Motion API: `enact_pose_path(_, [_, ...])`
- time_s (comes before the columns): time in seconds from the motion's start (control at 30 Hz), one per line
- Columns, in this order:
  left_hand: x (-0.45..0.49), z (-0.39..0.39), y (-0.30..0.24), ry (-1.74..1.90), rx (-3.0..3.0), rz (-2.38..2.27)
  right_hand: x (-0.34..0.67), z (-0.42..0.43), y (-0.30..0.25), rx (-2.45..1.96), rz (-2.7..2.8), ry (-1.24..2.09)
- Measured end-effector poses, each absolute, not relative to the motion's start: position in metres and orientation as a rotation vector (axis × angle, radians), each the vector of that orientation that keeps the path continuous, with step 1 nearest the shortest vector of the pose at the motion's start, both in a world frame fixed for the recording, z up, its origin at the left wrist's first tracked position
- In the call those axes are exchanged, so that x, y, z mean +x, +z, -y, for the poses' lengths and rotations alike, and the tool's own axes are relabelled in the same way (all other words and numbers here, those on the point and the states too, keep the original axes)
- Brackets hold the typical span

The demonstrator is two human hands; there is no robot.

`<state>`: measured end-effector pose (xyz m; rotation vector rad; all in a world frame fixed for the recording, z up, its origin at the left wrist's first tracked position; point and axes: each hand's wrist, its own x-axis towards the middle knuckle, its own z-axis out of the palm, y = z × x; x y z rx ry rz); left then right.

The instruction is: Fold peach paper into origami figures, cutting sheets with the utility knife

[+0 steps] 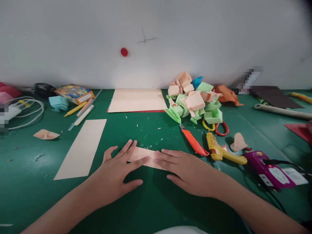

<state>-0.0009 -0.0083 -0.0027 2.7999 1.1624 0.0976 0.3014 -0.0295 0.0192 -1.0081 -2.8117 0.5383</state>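
Left hand [117, 178]: palm down, fingers spread, fingertips pressing on the left end of the small peach paper [143, 156]. Not gripping anything, just flat.
Right hand [187, 172]: same deal, laid flat with the fingers stretched over the right end of that paper, nothing pinched.
Hands vs each other: close together, with the fingertips almost meeting over the paper but a small gap between them.
Small peach paper: lying flat on the green table [151, 208] right under both sets of fingers, so only the middle bit shows.
Left of the left hand: a long peach strip [81, 149], near but not touching.
Out past the fingertips: a big peach sheet [137, 100] by the wall, and off to the right a pile of folded paper bits [192, 100].
Right of the right hand: an orange utility knife [193, 141] just past the knuckles, then a yellow glue gun [224, 151] and a purple glue gun [268, 169] beside the forearm.
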Motion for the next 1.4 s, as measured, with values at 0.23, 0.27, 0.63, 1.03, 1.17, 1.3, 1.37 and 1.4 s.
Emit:
enact_pose_path(0.23, [-0.001, 0.002, -0.003, 0.278, 2.832, -1.241, 0.303, 0.025, 0.016, -1.034, 2.739, 0.531])
enact_pose_path(0.27, [-0.001, 0.002, -0.002, 0.311, 2.814, -1.279, 0.303, 0.024, 0.015, -1.033, 2.712, 0.518])
enact_pose_path(0.63, [0.004, 0.001, 0.001, 0.486, 2.654, -1.469, 0.305, 0.019, 0.008, -1.35, 2.194, 0.634])
enact_pose_path(1.03, [0.006, 0.003, 0.008, 0.677, 2.879, -1.241, 0.305, 0.019, 0.002, -1.202, 2.172, 0.675])
enact_pose_path(1.17, [0.0, -0.003, 0.01, 0.606, 2.982, -1.233, 0.309, 0.018, 0.008, -1.263, 2.413, 0.423])
enact_pose_path(1.3, [0.002, 0.002, 0.013, 0.48, 3.046, -1.178, 0.309, 0.02, 0.015, -1.331, 2.52, 0.378])
enact_pose_path(1.37, [0.007, 0.009, 0.014, 0.447, 3.076, -1.085, 0.309, 0.021, 0.017, -1.342, 2.559, 0.37])
enact_pose_path(1.4, [0.01, 0.013, 0.014, 0.432, 3.083, -1.047, 0.309, 0.022, 0.018, -1.348, 2.574, 0.367])
